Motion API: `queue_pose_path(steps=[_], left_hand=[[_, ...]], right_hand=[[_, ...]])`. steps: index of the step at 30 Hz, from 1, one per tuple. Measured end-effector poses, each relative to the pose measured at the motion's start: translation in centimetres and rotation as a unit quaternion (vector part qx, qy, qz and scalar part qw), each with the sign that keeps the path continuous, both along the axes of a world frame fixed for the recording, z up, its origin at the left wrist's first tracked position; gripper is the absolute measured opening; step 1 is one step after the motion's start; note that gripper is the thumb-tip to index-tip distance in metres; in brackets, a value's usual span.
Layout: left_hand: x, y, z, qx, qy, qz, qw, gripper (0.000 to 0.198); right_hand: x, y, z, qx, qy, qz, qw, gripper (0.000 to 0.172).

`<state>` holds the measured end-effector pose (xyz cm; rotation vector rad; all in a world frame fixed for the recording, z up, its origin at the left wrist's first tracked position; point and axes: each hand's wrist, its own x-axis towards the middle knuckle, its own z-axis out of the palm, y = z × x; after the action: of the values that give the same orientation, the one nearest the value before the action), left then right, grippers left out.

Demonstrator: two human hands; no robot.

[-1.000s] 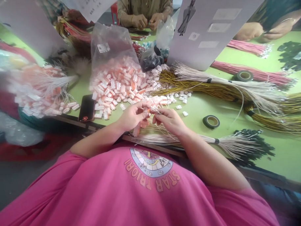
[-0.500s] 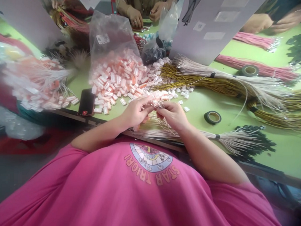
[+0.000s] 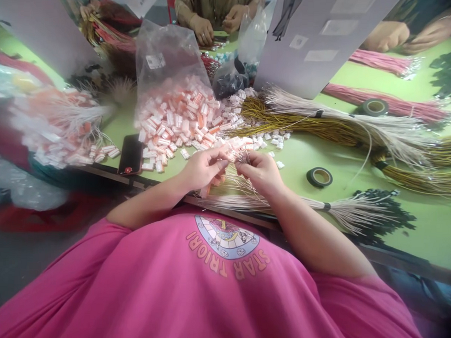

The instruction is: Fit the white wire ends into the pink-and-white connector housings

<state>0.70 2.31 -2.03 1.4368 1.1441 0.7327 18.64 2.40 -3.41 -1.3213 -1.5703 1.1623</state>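
Note:
My right hand [image 3: 263,171] is closed round the ends of a bundle of thin wires [image 3: 244,160] with shiny tips. Just left of it is my left hand [image 3: 204,169], thumb and forefinger brought together; anything between them is too small to make out. A small gap separates the two hands. Under my left hand, an orange-and-white piece [image 3: 205,190] shows in part. Pale wires [image 3: 228,202] run along the table edge below my hands to a black-taped bundle [image 3: 325,206] on the right. Beyond my hands lies a heap of white and orange plastic connector housings [image 3: 171,120].
A clear plastic bag [image 3: 170,53] stands behind the heap, a phone [image 3: 131,155] left of it. Rolls of black tape [image 3: 319,177], yellow-and-black wire bundles [image 3: 308,123] and white wires [image 3: 389,126] lie right. Upright panels [image 3: 311,44] divide the table; co-workers' hands [image 3: 202,30] are beyond.
My left hand has drawn slightly away from the wire tips, opening a gap between the hands. My right hand stays nearly in place, still holding the wires. The view has shifted slightly.

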Motion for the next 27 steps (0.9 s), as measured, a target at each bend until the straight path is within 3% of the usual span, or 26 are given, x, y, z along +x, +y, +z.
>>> queue_pose_path(steps=[4, 7, 10, 12, 17, 23, 27], left_hand=[[-0.20, 0.06, -0.11, -0.033, -0.024, -0.003, 0.999, 0.010], [-0.58, 0.29, -0.16, -0.105, -0.088, -0.010, 0.991, 0.016], [-0.85, 0.48, -0.09, -0.197, -0.172, -0.022, 0.965, 0.025], [-0.86, 0.51, -0.09, -0.217, -0.198, -0.013, 0.956, 0.027], [-0.54, 0.29, -0.30, -0.185, -0.169, 0.001, 0.968, 0.025], [-0.20, -0.21, 0.20, -0.097, -0.053, 0.028, 0.993, 0.021], [-0.10, -0.33, 0.46, -0.090, -0.035, 0.025, 0.995, 0.021]], right_hand=[[-0.01, 0.09, -0.02, 0.005, -0.003, 0.016, 1.000, 0.017], [0.00, 0.06, 0.06, 0.011, -0.027, 0.036, 0.999, 0.020], [0.02, -0.08, 0.12, 0.025, -0.059, 0.003, 0.998, 0.023], [-0.01, -0.21, 0.13, 0.037, -0.089, -0.012, 0.995, 0.025], [-0.18, -0.36, 0.10, 0.064, -0.132, -0.024, 0.989, 0.026], [-0.17, -0.24, 0.24, 0.083, -0.168, -0.006, 0.982, 0.025], [-0.17, -0.13, 0.24, 0.079, -0.179, -0.003, 0.981, 0.025]])
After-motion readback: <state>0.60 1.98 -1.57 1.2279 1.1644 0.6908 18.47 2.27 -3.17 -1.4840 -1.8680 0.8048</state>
